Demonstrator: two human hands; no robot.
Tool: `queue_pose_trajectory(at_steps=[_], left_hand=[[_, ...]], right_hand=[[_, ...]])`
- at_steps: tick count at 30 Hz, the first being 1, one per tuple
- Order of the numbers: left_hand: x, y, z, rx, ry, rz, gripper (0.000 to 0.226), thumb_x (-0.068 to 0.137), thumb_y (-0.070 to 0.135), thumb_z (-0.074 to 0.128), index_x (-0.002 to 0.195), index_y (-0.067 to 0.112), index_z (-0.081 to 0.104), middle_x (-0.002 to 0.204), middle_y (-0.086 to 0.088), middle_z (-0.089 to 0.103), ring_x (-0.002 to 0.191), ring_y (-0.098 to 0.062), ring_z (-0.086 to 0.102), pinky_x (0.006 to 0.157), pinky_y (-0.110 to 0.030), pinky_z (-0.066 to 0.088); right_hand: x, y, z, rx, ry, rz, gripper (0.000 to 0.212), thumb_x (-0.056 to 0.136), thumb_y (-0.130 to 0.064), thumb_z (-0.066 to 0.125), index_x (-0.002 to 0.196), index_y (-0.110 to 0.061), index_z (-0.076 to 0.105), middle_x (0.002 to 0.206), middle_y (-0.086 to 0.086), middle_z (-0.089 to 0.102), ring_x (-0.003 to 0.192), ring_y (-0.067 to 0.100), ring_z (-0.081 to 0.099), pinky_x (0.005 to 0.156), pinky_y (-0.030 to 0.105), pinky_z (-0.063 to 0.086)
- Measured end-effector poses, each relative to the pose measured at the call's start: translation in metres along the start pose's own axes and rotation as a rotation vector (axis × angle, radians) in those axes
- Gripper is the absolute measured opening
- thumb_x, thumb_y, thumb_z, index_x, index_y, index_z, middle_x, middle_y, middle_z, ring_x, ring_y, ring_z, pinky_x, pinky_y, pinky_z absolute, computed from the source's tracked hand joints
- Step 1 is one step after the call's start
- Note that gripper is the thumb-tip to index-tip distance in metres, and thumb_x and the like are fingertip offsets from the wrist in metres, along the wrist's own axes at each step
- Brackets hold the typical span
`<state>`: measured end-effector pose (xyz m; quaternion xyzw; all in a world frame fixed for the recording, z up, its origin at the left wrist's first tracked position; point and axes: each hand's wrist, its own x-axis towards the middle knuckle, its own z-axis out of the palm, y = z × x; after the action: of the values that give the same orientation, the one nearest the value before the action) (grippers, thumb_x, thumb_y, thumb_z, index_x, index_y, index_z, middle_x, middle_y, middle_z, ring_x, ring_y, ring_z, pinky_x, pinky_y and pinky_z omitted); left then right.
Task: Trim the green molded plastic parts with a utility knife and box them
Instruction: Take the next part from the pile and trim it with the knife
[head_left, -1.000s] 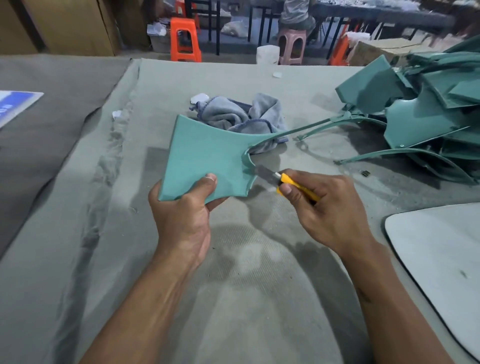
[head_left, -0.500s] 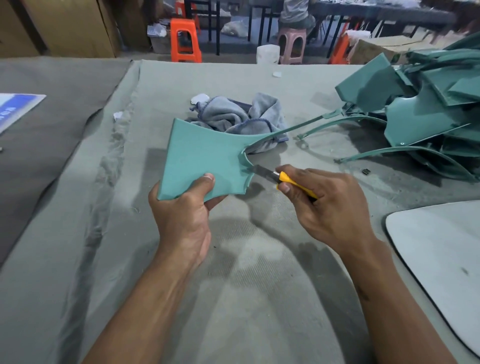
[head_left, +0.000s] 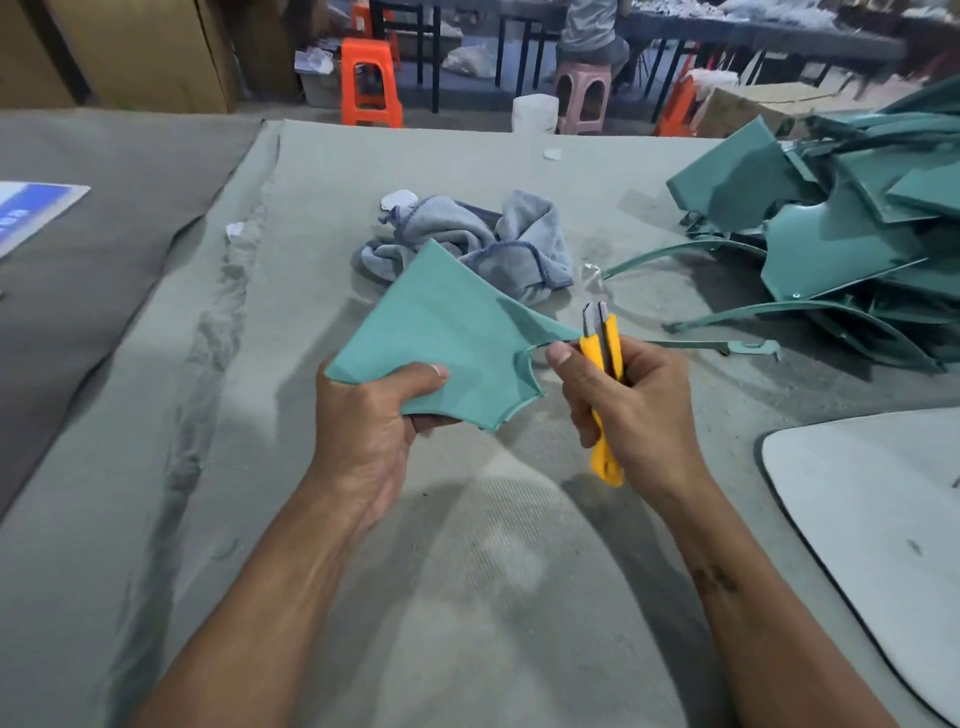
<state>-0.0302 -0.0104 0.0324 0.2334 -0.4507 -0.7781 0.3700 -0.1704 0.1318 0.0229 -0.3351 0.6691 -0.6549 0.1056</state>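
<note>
My left hand (head_left: 366, 431) grips the lower left corner of a flat green plastic part (head_left: 452, 332), thumb on top, holding it tilted above the table. A thin green runner strip (head_left: 711, 345) sticks out from the part toward the right. My right hand (head_left: 631, 410) is closed around a yellow utility knife (head_left: 602, 374) held upright, its blade end pointing away from me just right of the part's notch. The thumb presses beside the knife near the strip's root.
A heap of green molded parts (head_left: 852, 244) with long runners lies at the right. A crumpled grey cloth (head_left: 488, 239) sits behind the held part. A white board (head_left: 872, 499) lies at the near right. Stools and a seated person stand beyond the felt-covered table (head_left: 234, 467).
The left hand has rotated the part clockwise, so the runner strip now points right instead of far right-up. The knife has swung from lying flat against the notch to standing upright.
</note>
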Motion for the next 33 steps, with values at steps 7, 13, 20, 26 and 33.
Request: queue_pose_trajectory(at_steps=[7, 13, 20, 26, 33], left_hand=[[-0.003, -0.004, 0.003, -0.181, -0.064, 0.050, 0.028, 0.074, 0.004, 0.064, 0.097, 0.017, 0.074, 0.098, -0.006, 0.074, 0.091, -0.025, 0.072, 0.066, -0.036, 0.059], [-0.005, -0.013, 0.014, -0.110, 0.076, 0.077, 0.014, 0.087, 0.002, 0.071, 0.097, 0.011, 0.074, 0.098, -0.008, 0.077, 0.091, -0.026, 0.074, 0.068, -0.035, 0.060], [0.008, -0.003, 0.002, -0.117, 0.225, 0.116, 0.031, 0.097, 0.000, 0.062, 0.079, 0.020, 0.078, 0.092, -0.002, 0.078, 0.084, -0.024, 0.076, 0.060, -0.039, 0.062], [0.007, -0.005, 0.003, -0.033, 0.233, 0.128, 0.023, 0.095, 0.000, 0.065, 0.084, 0.018, 0.075, 0.086, 0.002, 0.078, 0.077, -0.019, 0.076, 0.056, -0.035, 0.061], [0.008, -0.012, 0.005, -0.039, 0.237, 0.104, 0.018, 0.094, -0.001, 0.067, 0.089, 0.015, 0.073, 0.086, 0.001, 0.079, 0.076, -0.018, 0.076, 0.057, -0.033, 0.061]], right_hand=[[-0.009, 0.000, 0.035, 0.339, 0.062, 0.192, 0.015, 0.089, -0.031, 0.072, 0.077, -0.024, 0.079, 0.059, 0.012, 0.065, 0.037, 0.018, 0.046, 0.040, 0.024, 0.039], [-0.017, -0.004, 0.046, 0.184, 0.043, 0.143, 0.037, 0.090, -0.038, 0.071, 0.068, -0.009, 0.065, 0.057, 0.010, 0.063, 0.040, 0.019, 0.047, 0.041, 0.028, 0.040], [-0.010, -0.006, 0.010, -0.597, -0.127, -0.170, 0.050, 0.096, -0.062, 0.053, 0.071, -0.020, 0.056, 0.054, 0.000, 0.051, 0.052, 0.021, 0.050, 0.050, 0.035, 0.036], [-0.011, -0.004, -0.003, -0.885, -0.141, -0.277, 0.038, 0.096, -0.059, 0.049, 0.080, -0.028, 0.061, 0.057, -0.008, 0.049, 0.056, 0.013, 0.050, 0.054, 0.027, 0.032], [-0.010, -0.007, -0.009, -0.927, -0.157, -0.327, 0.040, 0.095, -0.061, 0.048, 0.084, -0.028, 0.068, 0.056, -0.009, 0.049, 0.056, 0.014, 0.050, 0.056, 0.028, 0.038]])
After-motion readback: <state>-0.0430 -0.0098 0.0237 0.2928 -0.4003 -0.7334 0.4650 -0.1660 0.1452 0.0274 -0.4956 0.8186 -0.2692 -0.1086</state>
